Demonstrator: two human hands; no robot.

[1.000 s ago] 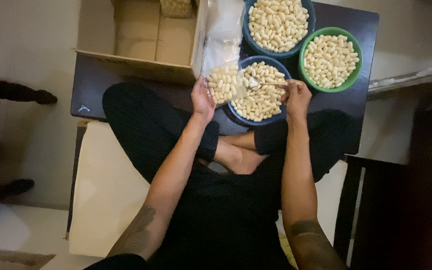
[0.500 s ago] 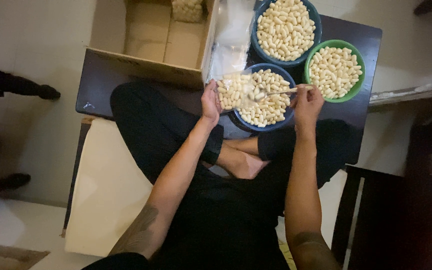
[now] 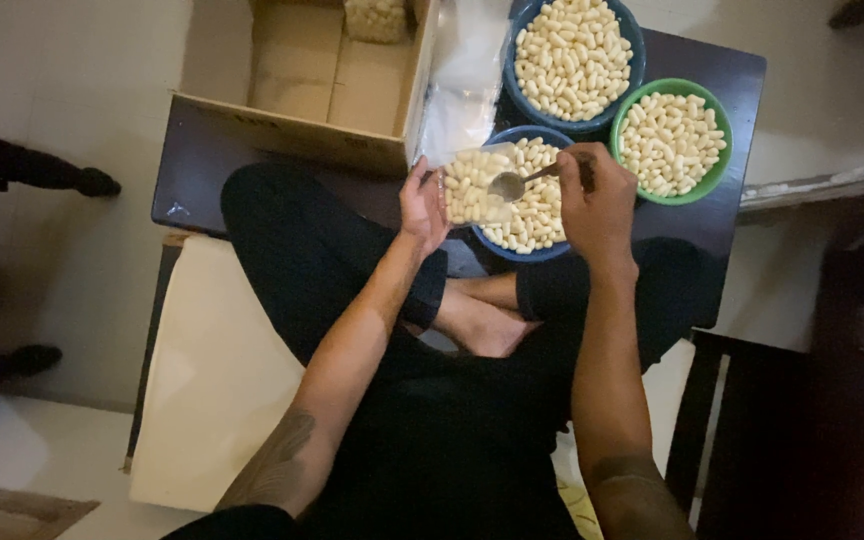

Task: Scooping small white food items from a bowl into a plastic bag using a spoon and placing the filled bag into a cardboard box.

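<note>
Head view: we sit cross-legged in black clothes at a low dark table (image 3: 202, 165), both forearms reaching forward.
Left hand (image 3: 422, 200): our fingers are closed on the lower edge of a small clear plastic bag (image 3: 472, 185) part-filled with pale oblong pieces, held over the nearest bowl's left rim.
Right hand (image 3: 597, 200): our fingers are curled tight round the handle of a metal spoon (image 3: 512, 183), its bowl at the bag's mouth.
Handling: we judge the bag light, soft and slippery, liable to sag, so best pinched near its open rim; the pieces look small, loose and prone to roll off the spoon.
Near blue round bowl (image 3: 537, 245): holds a heap of the same pale pieces.
Green round bowl (image 3: 692, 190): full, just right of the near one.
Far blue round bowl (image 3: 592, 125): full, touching both others.
Clear bag stack (image 3: 467, 70): lies left of the bowls.
Open cardboard box (image 3: 302, 110): far left, with one filled bag (image 3: 377, 18) at its back.
</note>
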